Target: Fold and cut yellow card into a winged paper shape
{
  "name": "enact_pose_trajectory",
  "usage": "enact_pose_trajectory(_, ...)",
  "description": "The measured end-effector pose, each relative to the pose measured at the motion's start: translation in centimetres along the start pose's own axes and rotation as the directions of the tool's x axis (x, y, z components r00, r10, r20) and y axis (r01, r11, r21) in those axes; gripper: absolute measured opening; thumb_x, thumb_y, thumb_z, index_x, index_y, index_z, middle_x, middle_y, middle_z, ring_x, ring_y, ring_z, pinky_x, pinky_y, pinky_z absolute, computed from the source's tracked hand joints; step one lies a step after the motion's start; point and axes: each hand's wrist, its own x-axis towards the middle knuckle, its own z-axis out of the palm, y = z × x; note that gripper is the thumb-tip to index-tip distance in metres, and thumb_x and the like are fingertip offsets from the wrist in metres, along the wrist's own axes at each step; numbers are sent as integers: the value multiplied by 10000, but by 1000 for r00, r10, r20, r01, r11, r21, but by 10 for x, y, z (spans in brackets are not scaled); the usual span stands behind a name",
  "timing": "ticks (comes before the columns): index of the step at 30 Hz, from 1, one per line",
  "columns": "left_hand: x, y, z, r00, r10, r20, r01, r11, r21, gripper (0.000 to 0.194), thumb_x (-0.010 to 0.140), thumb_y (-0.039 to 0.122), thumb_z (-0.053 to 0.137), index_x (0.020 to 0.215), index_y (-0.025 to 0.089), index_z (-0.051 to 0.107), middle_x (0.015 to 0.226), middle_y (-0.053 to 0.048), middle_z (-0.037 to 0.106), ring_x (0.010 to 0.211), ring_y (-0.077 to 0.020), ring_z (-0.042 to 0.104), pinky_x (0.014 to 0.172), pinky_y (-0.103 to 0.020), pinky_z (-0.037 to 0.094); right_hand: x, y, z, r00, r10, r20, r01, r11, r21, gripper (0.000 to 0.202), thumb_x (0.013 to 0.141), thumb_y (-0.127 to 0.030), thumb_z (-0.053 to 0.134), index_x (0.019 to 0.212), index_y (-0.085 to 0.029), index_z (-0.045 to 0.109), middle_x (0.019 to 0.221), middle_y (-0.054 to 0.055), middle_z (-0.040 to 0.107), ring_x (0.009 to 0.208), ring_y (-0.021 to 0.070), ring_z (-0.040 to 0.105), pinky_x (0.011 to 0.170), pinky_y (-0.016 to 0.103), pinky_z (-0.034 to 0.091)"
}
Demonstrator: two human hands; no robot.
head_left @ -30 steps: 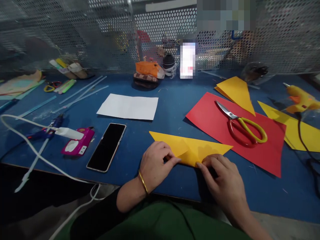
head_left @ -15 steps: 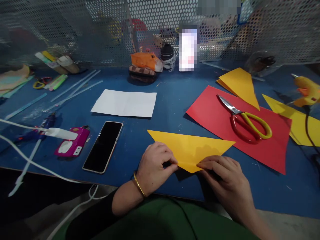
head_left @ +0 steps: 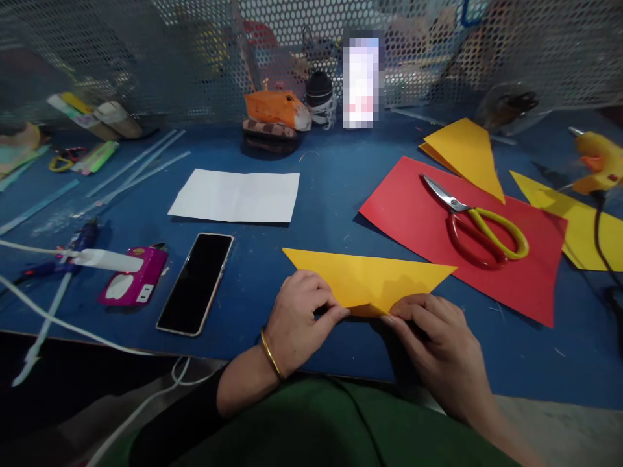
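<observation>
A folded piece of yellow paper [head_left: 363, 275] lies near the table's front edge, its long straight side facing away from me. My left hand [head_left: 304, 318] pinches its near edge on the left, thumb and fingers together. On the right, my right hand [head_left: 433, 337] grips the same near edge between thumb and fingers. Between the two hands the near edge is bent up in a narrow fold. Beyond my right hand, a sheet of red paper [head_left: 389, 207] carries scissors [head_left: 474, 227] with one red and one yellow handle.
White paper [head_left: 238, 196] and a dark phone [head_left: 196, 284] lie to the left, beside a purple power adapter [head_left: 134, 277] with white cables. At right are more yellow paper [head_left: 462, 149] and a yellow glue gun [head_left: 601, 162]. An orange object [head_left: 277, 109] stands at the back.
The near edge of the yellow paper, a downward point before, is now folded up between my hands. My right thumb has come to the fold. The camera view has shifted slightly.
</observation>
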Motion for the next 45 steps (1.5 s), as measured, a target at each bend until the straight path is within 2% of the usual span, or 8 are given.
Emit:
enact_pose_trajectory(5, 0, 1, 2, 1000, 7, -6, -6, 998, 68, 215, 899, 248, 697, 712, 181, 615, 791, -24, 633, 854, -205, 554, 784, -372, 447, 1, -5, 1, 997, 70, -16, -70, 998, -8, 189, 951, -332, 612, 798, -223, 606, 813, 14, 637, 759, 179, 581, 742, 358, 393)
enact_pose_trajectory(9, 0, 2, 1, 1000, -3, -12, 4, 998, 61, 196, 881, 233, 712, 723, 185, 606, 813, -27, 632, 872, -209, 553, 789, -372, 451, 1, -4, 1, 993, 114, -9, -114, 994, 0, 218, 944, -366, 613, 779, -224, 613, 828, 29, 635, 773, 193, 588, 738, 370, 402)
enact_pose_trajectory(18, 1, 5, -1, 997, -45, 58, 44, 999, 18, 167, 760, 100, 797, 721, 206, 674, 825, 13, 681, 901, -201, 592, 799, -375, 405, -1, 2, -2, 999, 37, 32, -39, 998, 58, 108, 934, -365, 645, 910, -267, 683, 918, 10, 678, 858, 197, 629, 789, 378, 380)
enact_pose_trajectory(25, 1, 7, -2, 995, -55, 88, 54, 998, 16, 177, 733, 136, 832, 692, 224, 685, 815, 32, 697, 914, -200, 607, 816, -381, 382, -1, 0, -2, 999, 25, 45, -27, 999, 36, 144, 949, -362, 617, 887, -267, 706, 874, 1, 683, 813, 181, 629, 775, 371, 361)
enact_pose_trajectory(29, 1, 6, 0, 995, -61, 77, 58, 997, 42, 208, 739, 131, 811, 663, 202, 631, 802, 20, 684, 914, -211, 601, 806, -383, 379, -1, 0, -1, 997, 77, 16, -78, 996, 32, 227, 931, -417, 632, 806, -234, 682, 844, 19, 680, 787, 194, 619, 751, 369, 372)
enact_pose_trajectory(33, 1, 5, 1, 995, -68, 70, 65, 997, 51, 233, 723, 121, 820, 650, 195, 612, 774, 24, 662, 897, -208, 596, 794, -374, 380, -1, 0, -2, 997, 78, 7, -78, 996, 48, 233, 921, -423, 649, 790, -233, 683, 819, 17, 675, 773, 192, 615, 749, 368, 378)
enact_pose_trajectory(39, 1, 5, 0, 996, -59, 62, 58, 998, 19, 208, 798, 217, 803, 678, 205, 633, 809, 18, 676, 898, -198, 597, 815, -380, 396, 1, -2, -1, 997, 79, 2, -79, 996, 35, 244, 933, -406, 639, 763, -232, 656, 801, 6, 660, 757, 179, 601, 751, 366, 368)
enact_pose_trajectory(45, 1, 7, 4, 999, -47, 2, 47, 997, 55, 205, 810, 162, 759, 681, 186, 601, 829, -19, 637, 899, -213, 566, 794, -386, 425, 2, -5, 0, 995, 96, -4, -96, 995, -35, 291, 945, -405, 620, 723, -222, 578, 739, 8, 607, 701, 177, 544, 718, 362, 359)
